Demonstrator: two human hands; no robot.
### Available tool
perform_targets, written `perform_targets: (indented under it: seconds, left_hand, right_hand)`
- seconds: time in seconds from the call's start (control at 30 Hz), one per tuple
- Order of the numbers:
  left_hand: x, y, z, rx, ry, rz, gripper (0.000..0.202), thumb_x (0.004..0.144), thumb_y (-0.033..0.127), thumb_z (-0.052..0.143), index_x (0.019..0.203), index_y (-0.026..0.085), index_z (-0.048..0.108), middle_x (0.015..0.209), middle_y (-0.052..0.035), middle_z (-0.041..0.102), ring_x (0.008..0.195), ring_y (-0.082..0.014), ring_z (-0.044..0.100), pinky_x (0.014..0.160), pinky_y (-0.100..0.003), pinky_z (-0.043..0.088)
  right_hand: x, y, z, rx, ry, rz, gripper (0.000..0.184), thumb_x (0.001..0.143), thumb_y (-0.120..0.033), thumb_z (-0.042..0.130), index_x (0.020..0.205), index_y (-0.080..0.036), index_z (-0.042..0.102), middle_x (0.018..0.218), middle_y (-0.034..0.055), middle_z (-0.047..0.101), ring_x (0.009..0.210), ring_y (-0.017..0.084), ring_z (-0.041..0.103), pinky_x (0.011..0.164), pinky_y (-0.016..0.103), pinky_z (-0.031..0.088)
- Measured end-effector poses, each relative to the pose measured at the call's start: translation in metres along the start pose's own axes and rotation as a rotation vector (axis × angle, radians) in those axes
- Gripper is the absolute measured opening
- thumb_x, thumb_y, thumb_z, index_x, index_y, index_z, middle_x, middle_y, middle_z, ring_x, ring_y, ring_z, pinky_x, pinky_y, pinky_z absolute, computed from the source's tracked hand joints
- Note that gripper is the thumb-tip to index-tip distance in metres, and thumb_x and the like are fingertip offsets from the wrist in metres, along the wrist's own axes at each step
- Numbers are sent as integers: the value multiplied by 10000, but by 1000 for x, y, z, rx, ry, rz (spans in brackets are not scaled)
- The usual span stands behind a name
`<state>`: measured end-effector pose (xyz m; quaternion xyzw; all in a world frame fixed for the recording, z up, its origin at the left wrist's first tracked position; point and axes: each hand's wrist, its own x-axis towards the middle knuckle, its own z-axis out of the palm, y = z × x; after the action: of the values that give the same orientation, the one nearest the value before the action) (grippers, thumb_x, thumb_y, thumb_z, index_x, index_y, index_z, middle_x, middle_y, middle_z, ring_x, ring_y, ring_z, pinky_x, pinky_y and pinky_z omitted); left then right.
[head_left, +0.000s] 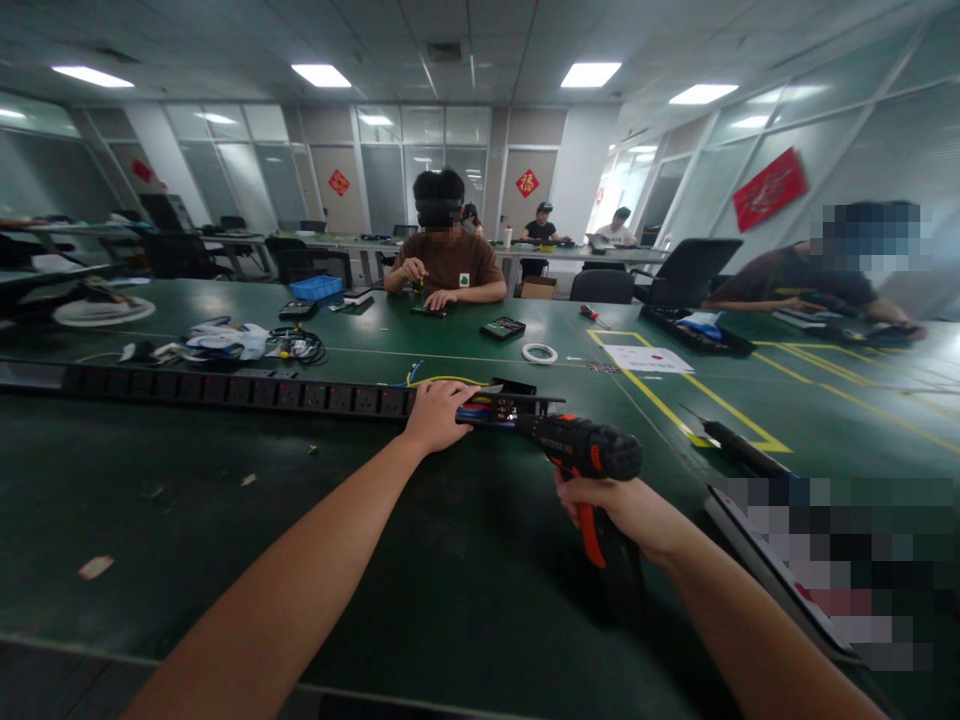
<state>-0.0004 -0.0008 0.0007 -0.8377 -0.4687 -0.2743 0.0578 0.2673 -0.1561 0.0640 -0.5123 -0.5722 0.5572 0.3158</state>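
A long black power strip [247,390] with a row of sockets lies across the green table. My left hand [437,415] is wrapped over it near its right end. Just past those fingers the casing is open, showing coloured wires [474,410] and a small block with metal contacts [507,410]. In my right hand [611,502] is a black and orange cordless drill [589,445], its grip enclosed by my fingers. The drill's nose points left at the open end, close to the contacts; whether the bit touches a screw cannot be made out. Yellow and blue wires [414,376] stick out behind the strip.
Behind the strip lie bundled cables [300,346], a blue basket [316,288], a white tape ring [539,353] and a paper sheet [649,359]. A black pen-shaped tool [739,445] rests at right. Co-workers sit opposite and at far right.
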Motion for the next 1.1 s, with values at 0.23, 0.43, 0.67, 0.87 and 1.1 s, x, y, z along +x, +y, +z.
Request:
perform_targets:
  seconds: [0.23,0.43,0.67,0.87,1.1]
  left_hand:
    - [0,0,-1,22,12,20,674,747,377,785,1385,308,579,1333,-56,641,1258,-320,534,1057,-503,327]
    - [0,0,-1,22,2,9,668,752,382,781,1386,318,578,1337,-55,641,1262,-322,534,1057,-503,327]
    - [0,-1,0,7,0,8,682,748,378,782,1395,327,571,1341,-50,632,1269,-321,527,1070,-506,316]
    - [1,-1,0,-1,-9,0,687,747,380,785,1398,335,572,1339,-57,630,1277,-325,524,1078,-510,313]
    - [-1,1,-1,4,3,6,669,747,359,780,1386,331,583,1332,-56,640,1270,-325,530,1068,-507,326]
  right_hand:
    - [-1,-2,1,-19,9,10,147,720,-322,687,721,-187,629,610,-5,568,600,165,520,601,293,417]
    - [-2,-2,0,-20,16,15,136,720,-306,691,707,-186,628,604,-5,568,593,166,529,601,293,421]
    - [0,0,-1,1,3,-5,128,715,-306,686,716,-190,631,609,-4,564,599,172,534,622,304,436]
    - [0,0,-1,-6,4,-1,137,724,-309,697,730,-187,636,617,0,580,607,175,543,613,301,437]
    - [0,0,-1,1,10,2,142,712,-310,700,726,-186,634,611,-3,584,591,169,539,610,301,426]
